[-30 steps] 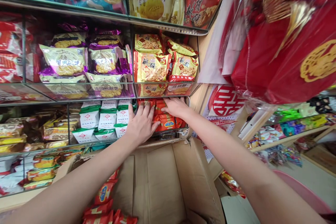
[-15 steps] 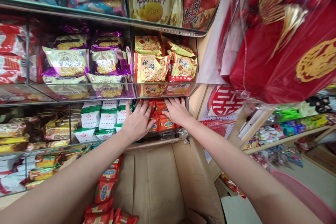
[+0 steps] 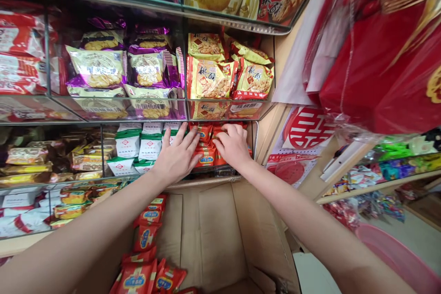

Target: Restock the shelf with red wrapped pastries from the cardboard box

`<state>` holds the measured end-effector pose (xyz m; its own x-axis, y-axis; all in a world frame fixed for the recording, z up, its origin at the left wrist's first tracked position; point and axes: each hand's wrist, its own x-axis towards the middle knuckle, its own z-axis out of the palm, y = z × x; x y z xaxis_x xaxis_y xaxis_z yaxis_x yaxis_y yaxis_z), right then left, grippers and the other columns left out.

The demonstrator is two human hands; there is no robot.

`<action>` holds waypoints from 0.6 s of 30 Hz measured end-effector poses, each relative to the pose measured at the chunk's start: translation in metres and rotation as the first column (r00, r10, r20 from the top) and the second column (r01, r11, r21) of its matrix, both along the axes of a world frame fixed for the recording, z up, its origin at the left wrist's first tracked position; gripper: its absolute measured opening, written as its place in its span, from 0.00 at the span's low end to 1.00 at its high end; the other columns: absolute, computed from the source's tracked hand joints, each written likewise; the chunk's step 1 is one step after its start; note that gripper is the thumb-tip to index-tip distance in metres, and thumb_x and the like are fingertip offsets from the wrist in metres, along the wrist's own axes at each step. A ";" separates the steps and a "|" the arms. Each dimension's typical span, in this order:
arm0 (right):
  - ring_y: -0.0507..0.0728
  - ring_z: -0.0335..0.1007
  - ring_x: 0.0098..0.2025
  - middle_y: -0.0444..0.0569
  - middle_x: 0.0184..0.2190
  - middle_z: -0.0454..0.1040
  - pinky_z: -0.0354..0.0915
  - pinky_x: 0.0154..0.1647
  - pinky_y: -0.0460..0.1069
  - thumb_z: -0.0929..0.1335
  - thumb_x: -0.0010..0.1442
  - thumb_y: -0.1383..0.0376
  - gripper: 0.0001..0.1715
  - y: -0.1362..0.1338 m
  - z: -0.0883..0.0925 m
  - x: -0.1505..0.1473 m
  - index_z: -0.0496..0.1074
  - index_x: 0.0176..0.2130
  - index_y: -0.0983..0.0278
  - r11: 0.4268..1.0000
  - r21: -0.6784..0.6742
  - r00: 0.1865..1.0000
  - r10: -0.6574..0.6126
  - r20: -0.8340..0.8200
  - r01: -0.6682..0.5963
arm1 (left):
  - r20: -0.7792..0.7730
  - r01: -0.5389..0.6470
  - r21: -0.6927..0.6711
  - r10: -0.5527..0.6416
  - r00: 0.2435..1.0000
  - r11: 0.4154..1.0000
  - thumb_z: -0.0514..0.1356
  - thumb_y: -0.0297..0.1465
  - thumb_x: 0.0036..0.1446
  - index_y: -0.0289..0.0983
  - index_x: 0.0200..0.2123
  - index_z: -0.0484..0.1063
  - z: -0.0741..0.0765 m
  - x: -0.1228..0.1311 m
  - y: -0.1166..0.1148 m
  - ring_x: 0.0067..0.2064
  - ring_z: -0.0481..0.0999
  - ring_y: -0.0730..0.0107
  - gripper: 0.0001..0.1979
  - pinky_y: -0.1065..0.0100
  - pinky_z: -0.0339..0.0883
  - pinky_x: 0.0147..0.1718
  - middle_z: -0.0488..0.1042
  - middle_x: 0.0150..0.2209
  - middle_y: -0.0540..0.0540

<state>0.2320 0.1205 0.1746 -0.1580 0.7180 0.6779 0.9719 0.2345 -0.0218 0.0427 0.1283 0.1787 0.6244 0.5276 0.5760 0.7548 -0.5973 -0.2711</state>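
Soft, bright light, slight blur, wide-angle edge stretch

You are in a shop. Matching cookie packets [image 3: 98,69] sit in rows on divided shelves [image 3: 213,17] before you.

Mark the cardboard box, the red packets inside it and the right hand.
Cardboard box [image 3: 220,232]: head view, bare inside panel.
Red packets [image 3: 135,280]: head view, one packet's label.
Right hand [image 3: 234,146]: head view, its back.

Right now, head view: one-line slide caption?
Left hand and right hand at shelved red snack packets, above an open cardboard box holding similar ones.
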 end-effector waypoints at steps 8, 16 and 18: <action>0.66 0.52 0.49 0.56 0.44 0.65 0.55 0.42 0.57 0.64 0.58 0.61 0.11 0.028 0.003 -0.015 0.74 0.32 0.62 0.997 -0.028 0.997 -0.076 0.014 0.077 | 0.002 -0.069 0.017 0.069 0.998 0.997 0.47 0.41 0.58 0.33 0.55 0.62 0.004 0.011 0.012 0.62 0.49 0.45 0.26 0.39 0.38 0.57 0.63 0.57 0.35; 0.65 0.54 0.47 0.56 0.42 0.67 0.55 0.42 0.58 0.62 0.59 0.59 0.15 0.025 0.004 -0.010 0.74 0.35 0.63 0.998 -0.038 0.997 -0.044 -0.070 0.041 | -0.013 -0.084 0.023 0.085 0.996 0.996 0.48 0.42 0.57 0.33 0.54 0.63 0.004 0.012 0.014 0.60 0.52 0.44 0.26 0.42 0.42 0.56 0.63 0.56 0.34; 0.66 0.53 0.49 0.56 0.45 0.66 0.55 0.44 0.58 0.64 0.57 0.56 0.16 0.023 0.003 -0.011 0.75 0.34 0.63 1.000 -0.021 0.999 -0.019 -0.050 0.018 | -0.011 -0.087 0.026 0.087 0.996 0.996 0.48 0.43 0.57 0.33 0.55 0.62 0.004 0.012 0.014 0.60 0.53 0.44 0.27 0.42 0.43 0.56 0.63 0.55 0.33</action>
<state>0.2213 0.1438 0.1775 -0.1105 0.7344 0.6697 0.9735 0.2156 -0.0758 0.0551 0.1423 0.1827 0.5840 0.5656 0.5823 0.8000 -0.5225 -0.2948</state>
